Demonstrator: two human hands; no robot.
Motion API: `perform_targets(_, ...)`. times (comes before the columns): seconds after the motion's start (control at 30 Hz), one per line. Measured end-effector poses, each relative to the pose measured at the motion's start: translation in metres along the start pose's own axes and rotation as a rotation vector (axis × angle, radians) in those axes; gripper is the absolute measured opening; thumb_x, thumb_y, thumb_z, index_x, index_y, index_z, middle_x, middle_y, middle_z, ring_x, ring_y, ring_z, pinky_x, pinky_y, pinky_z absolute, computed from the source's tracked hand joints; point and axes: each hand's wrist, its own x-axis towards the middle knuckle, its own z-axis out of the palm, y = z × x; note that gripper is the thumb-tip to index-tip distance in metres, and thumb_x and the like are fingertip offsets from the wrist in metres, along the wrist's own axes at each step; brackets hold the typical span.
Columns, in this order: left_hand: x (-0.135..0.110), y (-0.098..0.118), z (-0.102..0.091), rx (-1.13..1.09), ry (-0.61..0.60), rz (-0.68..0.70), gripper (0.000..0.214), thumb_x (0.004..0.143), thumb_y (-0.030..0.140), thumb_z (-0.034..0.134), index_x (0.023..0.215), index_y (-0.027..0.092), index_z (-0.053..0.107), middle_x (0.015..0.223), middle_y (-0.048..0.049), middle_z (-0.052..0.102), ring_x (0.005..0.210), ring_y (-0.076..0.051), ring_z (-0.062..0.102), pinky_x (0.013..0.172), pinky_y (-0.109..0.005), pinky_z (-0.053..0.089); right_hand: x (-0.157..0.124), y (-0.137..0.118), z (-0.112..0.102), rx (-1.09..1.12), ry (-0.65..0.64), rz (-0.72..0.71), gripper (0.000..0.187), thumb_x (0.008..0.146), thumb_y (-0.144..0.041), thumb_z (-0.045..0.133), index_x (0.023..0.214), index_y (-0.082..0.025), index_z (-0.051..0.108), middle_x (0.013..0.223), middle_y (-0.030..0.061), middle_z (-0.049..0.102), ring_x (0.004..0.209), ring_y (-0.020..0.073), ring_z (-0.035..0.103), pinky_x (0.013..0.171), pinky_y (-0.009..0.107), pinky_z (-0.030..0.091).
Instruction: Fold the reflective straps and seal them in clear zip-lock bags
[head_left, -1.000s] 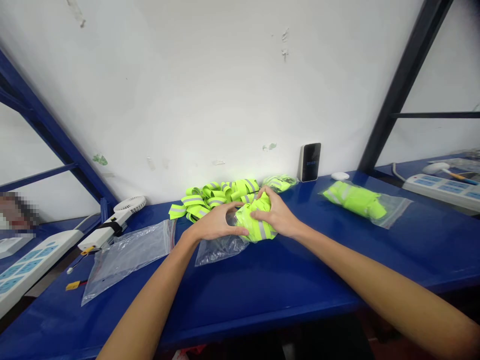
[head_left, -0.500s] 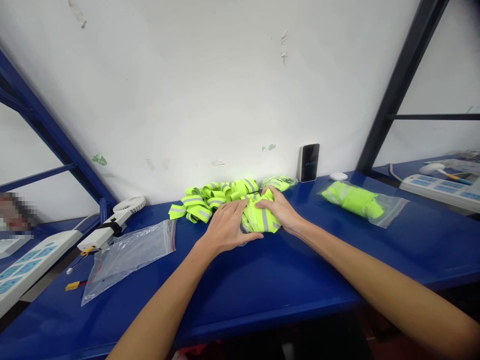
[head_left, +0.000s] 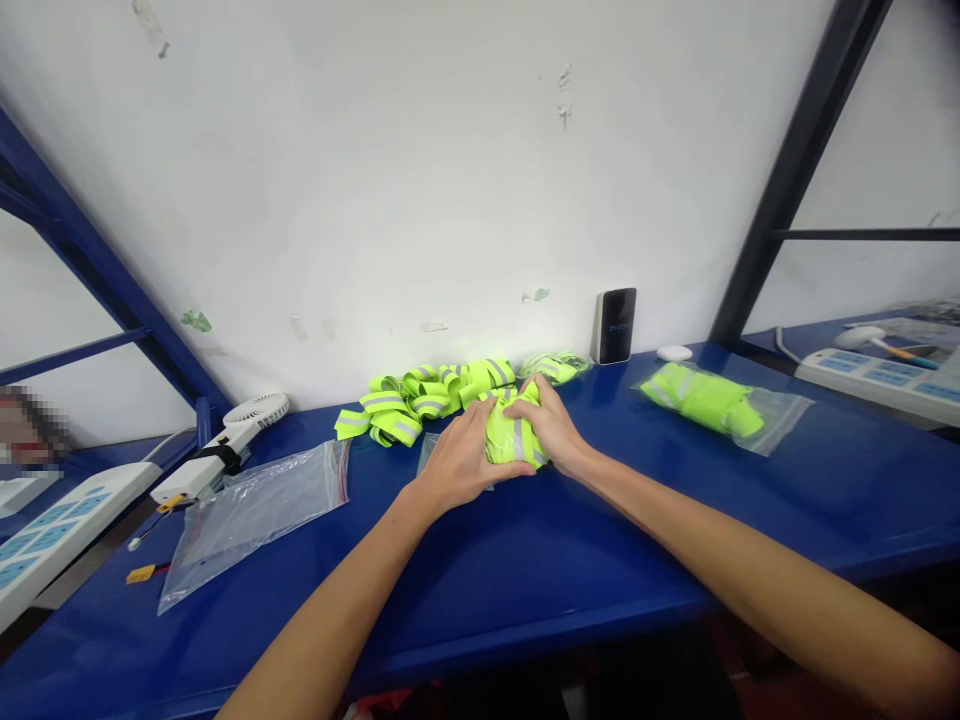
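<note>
Between my two hands is a fluorescent yellow reflective strap bundle (head_left: 516, 432) with a grey stripe, partly covered by clear plastic. My left hand (head_left: 465, 455) grips its left side, thumb along the lower edge. From the right, my right hand (head_left: 553, 428) closes on it, thumb over the top. A bit of clear plastic bag (head_left: 427, 452) sticks out behind my left hand. Just behind lie loose looped reflective straps (head_left: 397, 405) and a bagged reflective bundle (head_left: 555, 366). The bundle's underside is hidden.
A flat zip bag (head_left: 259, 515) lies at left on the blue table (head_left: 555, 560), beside a small white fan (head_left: 256, 408) and a power strip (head_left: 67, 530). Another bagged bundle (head_left: 705, 400) lies at right. A black-fronted device (head_left: 616, 326) and white oval object (head_left: 674, 353) stand near the wall.
Both hands have squeezed closer together, and the bundle between them looks narrower. Some clear plastic now shows behind my left hand. The other things have not moved on the table.
</note>
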Motion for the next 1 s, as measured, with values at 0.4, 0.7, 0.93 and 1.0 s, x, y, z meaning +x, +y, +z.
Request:
perform_targets(0.4,-0.002,0.008,-0.006,-0.053,-0.079,0.006,0.071,0.06,0.057,0.077,0.115,0.022,0.05,0.112,-0.0068,0.06,0.101,-0.03,0.06,0.084,-0.041,0.048,-0.001,0.001,-0.002,-0.127,-0.125,-0.286,0.012,0.061,-0.019,0.049,0.064,-0.02,0.037,0.066,-0.0037,0.041,0.068,0.0151,0.038,0.063,0.028,0.03)
perform_targets(0.7,-0.002,0.006,0.005,-0.02,0.01,0.121,0.098,0.061,0.049,0.081,0.14,0.02,0.029,0.129,-0.0125,0.052,0.118,-0.031,0.051,0.096,-0.044,0.043,-0.01,0.009,0.008,-0.133,-0.103,-0.291,0.018,0.065,-0.019,0.051,0.082,-0.022,0.046,0.096,0.0019,0.045,0.095,0.0209,0.045,0.088,0.035,0.036)
perform_targets(0.93,-0.009,-0.01,-0.01,-0.007,-0.066,0.144,0.103,0.063,0.06,0.076,0.146,0.025,0.024,0.138,-0.011,0.049,0.124,-0.031,0.049,0.102,-0.045,0.04,0.004,0.001,-0.024,0.255,-0.752,0.157,0.042,0.072,-0.022,0.066,0.11,-0.024,0.049,0.104,0.0018,0.054,0.099,0.0195,0.054,0.083,0.033,0.048)
perform_targets(1.0,-0.011,-0.015,-0.013,-0.009,-0.083,0.124,0.102,0.061,0.064,0.076,0.143,0.023,0.03,0.133,-0.011,0.053,0.121,-0.032,0.051,0.102,-0.045,0.04,0.007,0.001,-0.032,0.274,-0.829,0.224,0.062,0.067,-0.017,0.075,0.121,-0.025,0.046,0.111,0.0023,0.054,0.1,0.0176,0.057,0.083,0.03,0.051)
